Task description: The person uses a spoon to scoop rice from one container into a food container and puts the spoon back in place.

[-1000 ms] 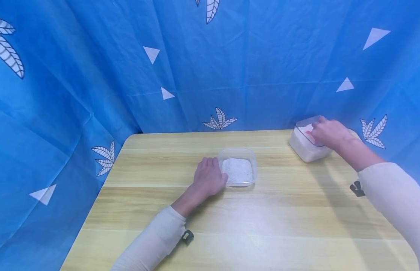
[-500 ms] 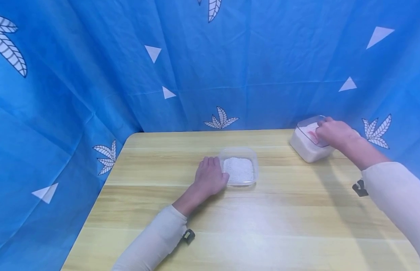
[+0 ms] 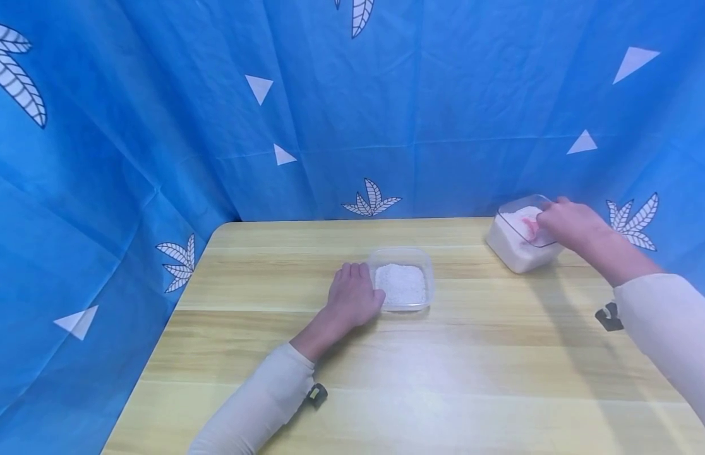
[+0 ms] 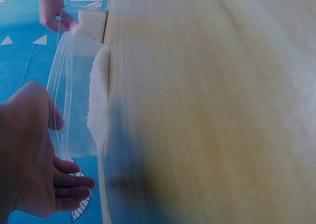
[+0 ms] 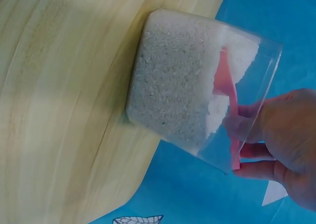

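My right hand (image 3: 571,222) pinches the handle of a small pink scoop (image 5: 224,78) at the rim of a tall clear box (image 3: 520,249). Fine white rice (image 5: 170,80) fills most of that box, and the scoop's head dips into its top. Left of it sits a shallow clear container (image 3: 403,253) with a layer of white rice (image 3: 400,284). My left hand (image 3: 354,296) rests against this container's left side, thumb at its near corner. In the left wrist view the left fingers (image 4: 71,179) lie fairly straight, beside the container wall.
Both containers stand on a light wooden table (image 3: 443,379), the tall one near the back right corner. A blue patterned curtain (image 3: 352,114) hangs behind the table and along its left side. Dark clips show below both sleeves.
My right hand has shifted slightly right with the scoop inside the tall box, and more of the pink head shows. The left hand stays at the shallow container.
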A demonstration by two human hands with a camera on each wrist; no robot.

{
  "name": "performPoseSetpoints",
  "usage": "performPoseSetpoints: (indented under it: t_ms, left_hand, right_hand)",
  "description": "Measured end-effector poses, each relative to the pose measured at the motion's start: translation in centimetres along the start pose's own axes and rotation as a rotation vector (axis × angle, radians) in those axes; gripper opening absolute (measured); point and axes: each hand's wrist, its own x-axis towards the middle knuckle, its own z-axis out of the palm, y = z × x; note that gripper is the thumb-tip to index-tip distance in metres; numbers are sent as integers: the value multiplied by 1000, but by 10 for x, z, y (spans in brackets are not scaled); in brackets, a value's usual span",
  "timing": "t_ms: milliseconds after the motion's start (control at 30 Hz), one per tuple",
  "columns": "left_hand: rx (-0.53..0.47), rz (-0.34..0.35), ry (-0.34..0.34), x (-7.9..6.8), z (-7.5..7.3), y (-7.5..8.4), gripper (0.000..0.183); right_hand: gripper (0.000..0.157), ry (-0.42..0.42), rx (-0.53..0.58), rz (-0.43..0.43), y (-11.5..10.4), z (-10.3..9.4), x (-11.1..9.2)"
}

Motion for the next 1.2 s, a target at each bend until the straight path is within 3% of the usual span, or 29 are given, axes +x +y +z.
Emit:
performPoseSetpoints:
  t_ms: [200, 300, 500, 867, 1200]
  left_hand:
    - [5, -8, -6, 0, 0, 0, 47]
    - [3, -11, -8, -1, 0, 0, 48]
    - [7, -10, -5, -1, 2, -1, 48]
    - [11, -4, -1, 0, 1, 0, 47]
    - [10, -10, -7, 1, 0, 2, 50]
  right_hand:
    - [11, 13, 52, 29, 1, -1, -4]
    - [18, 29, 51, 44, 2, -2, -8]
    - [17, 31, 100, 87, 3, -6, -13]
    - [9, 49, 162, 103, 8, -10, -18]
    - [19, 37, 253, 157, 11, -16, -28]
